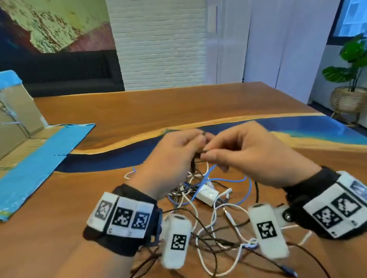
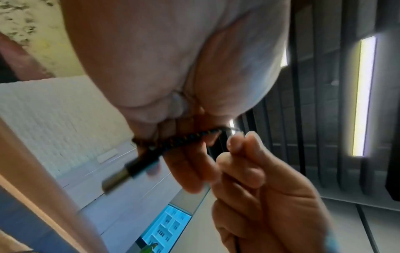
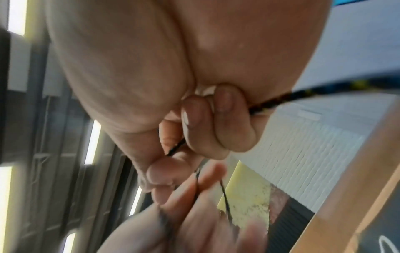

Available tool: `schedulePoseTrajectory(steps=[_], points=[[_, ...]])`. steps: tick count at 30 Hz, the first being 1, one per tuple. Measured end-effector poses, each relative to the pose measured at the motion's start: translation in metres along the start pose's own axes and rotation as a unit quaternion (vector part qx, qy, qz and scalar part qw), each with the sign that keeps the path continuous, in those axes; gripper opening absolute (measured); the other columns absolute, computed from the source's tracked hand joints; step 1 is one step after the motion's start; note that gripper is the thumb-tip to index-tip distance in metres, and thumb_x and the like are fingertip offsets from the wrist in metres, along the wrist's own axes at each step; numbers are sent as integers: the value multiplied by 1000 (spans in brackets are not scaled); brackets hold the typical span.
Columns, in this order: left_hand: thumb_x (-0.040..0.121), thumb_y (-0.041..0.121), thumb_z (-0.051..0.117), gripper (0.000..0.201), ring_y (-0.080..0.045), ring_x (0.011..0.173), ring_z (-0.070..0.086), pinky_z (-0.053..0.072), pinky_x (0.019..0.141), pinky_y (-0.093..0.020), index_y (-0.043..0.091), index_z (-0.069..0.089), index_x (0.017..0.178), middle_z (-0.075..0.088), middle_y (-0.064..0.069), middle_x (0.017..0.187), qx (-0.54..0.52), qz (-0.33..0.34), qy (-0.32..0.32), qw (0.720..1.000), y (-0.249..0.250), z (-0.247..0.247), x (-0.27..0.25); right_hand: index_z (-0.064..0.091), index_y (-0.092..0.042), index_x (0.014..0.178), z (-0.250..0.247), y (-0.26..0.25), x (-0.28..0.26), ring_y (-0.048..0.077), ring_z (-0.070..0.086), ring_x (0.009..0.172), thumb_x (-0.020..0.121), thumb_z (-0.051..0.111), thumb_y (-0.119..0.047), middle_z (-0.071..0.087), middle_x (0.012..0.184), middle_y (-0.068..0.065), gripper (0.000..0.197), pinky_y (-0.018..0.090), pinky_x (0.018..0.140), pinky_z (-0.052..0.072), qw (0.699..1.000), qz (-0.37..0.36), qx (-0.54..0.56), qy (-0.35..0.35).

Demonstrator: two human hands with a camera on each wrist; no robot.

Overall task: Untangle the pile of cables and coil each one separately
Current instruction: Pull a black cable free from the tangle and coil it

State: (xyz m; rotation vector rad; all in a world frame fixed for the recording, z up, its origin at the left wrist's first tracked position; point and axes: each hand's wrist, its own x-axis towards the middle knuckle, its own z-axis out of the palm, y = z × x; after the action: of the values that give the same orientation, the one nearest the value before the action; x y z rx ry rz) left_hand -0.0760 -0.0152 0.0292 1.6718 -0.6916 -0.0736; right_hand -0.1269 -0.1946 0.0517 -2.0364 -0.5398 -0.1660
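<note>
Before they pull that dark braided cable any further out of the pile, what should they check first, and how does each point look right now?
1. Left hand grips braided cable: ok.
2. Right hand pinches the same cable: ok.
3. Its plug is free of the pile: ok.
4. Braided cable clear of the white and blue cables: not ok.
5. White adapter free of loops: cannot tell.

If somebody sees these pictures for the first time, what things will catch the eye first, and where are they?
First, the two hands raised over the table's middle: the left hand and right hand both pinch a dark braided cable, whose metal plug sticks out beside the left fingers. Below them, near the table's front edge, lies the tangled pile of cables, white, blue and brown.
</note>
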Motion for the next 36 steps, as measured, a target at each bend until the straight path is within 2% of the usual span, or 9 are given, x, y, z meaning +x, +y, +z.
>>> schedulePoseTrajectory(steps=[6, 12, 17, 19, 21, 24, 29, 33, 36], points=[[101, 35, 44, 46, -15, 45, 12, 32, 44, -25, 5, 73, 84, 19, 4, 51, -215, -120, -95, 965, 9, -6, -16, 77, -13, 81, -26, 38, 5, 2, 42, 41, 94, 69, -11, 57, 56, 0, 16, 11, 44, 32, 981, 43, 81, 171], [103, 14, 42, 37, -9, 52, 43, 57, 72, -28, -2, 58, 132, 44, 3, 66, -423, -38, 54, 904, 13, 2, 3, 74, -24, 108, 17, 48, 1, 13, 30, 44, 102, 54, -4, 75, 82, 4, 30, 18, 40, 28, 982, 98, 129, 94], [106, 4, 40, 35, -14, 93, 72, 50, 92, -36, 13, 68, 87, 70, 20, 89, -80, -7, 189, 979, 1, 9, 15, 62, -19, 124, 42, 32, -9, 16, 44, 42, 99, 55, 2, 76, 90, 14, 34, 25, 40, 43, 983, 130, 129, -26], [105, 10, 43, 31, -15, 83, 70, 51, 78, -36, 19, 71, 92, 66, 32, 86, 128, -10, 145, 981, -4, 8, 12, 68, -10, 119, 36, 28, -9, 16, 53, 42, 98, 55, 8, 74, 85, 19, 31, 27, 43, 50, 977, 108, 184, 25], [106, 16, 44, 28, -19, 70, 61, 51, 71, -45, 22, 71, 102, 64, 18, 76, 161, -42, 55, 984, -9, 8, 8, 73, -5, 109, 21, 26, -5, 16, 56, 46, 96, 55, 11, 71, 80, 20, 27, 27, 47, 55, 959, 91, 252, 96], [109, 26, 42, 38, -18, 46, 36, 40, 56, -44, 9, 65, 83, 38, 0, 53, 24, -110, -46, 993, -5, 7, 3, 75, -4, 103, 2, 28, -2, 16, 58, 49, 97, 56, 7, 72, 83, 21, 23, 27, 49, 57, 944, 90, 293, 123], [101, 31, 43, 40, -10, 42, 13, 39, 46, -23, 8, 74, 90, 17, 7, 56, -309, -114, -68, 942, 11, -5, -5, 79, -12, 98, -8, 43, -3, 12, 39, 39, 97, 57, 4, 72, 80, 14, 27, 22, 35, 38, 952, 89, 249, 155], [99, 16, 43, 39, -10, 60, 56, 60, 83, -31, -2, 59, 130, 48, 4, 70, -477, -35, 19, 878, 16, -2, 1, 75, -18, 108, 11, 48, -8, 14, 40, 38, 99, 59, -1, 74, 79, 1, 25, 23, 34, 39, 975, 112, 140, 131], [107, 7, 38, 34, -22, 101, 73, 51, 103, -39, 3, 49, 140, 72, -4, 89, -346, -22, 103, 932, 13, 8, 8, 73, -24, 117, 34, 40, -12, 5, 51, 48, 96, 65, -5, 76, 83, -7, 29, 23, 49, 47, 994, 92, 29, 49]])
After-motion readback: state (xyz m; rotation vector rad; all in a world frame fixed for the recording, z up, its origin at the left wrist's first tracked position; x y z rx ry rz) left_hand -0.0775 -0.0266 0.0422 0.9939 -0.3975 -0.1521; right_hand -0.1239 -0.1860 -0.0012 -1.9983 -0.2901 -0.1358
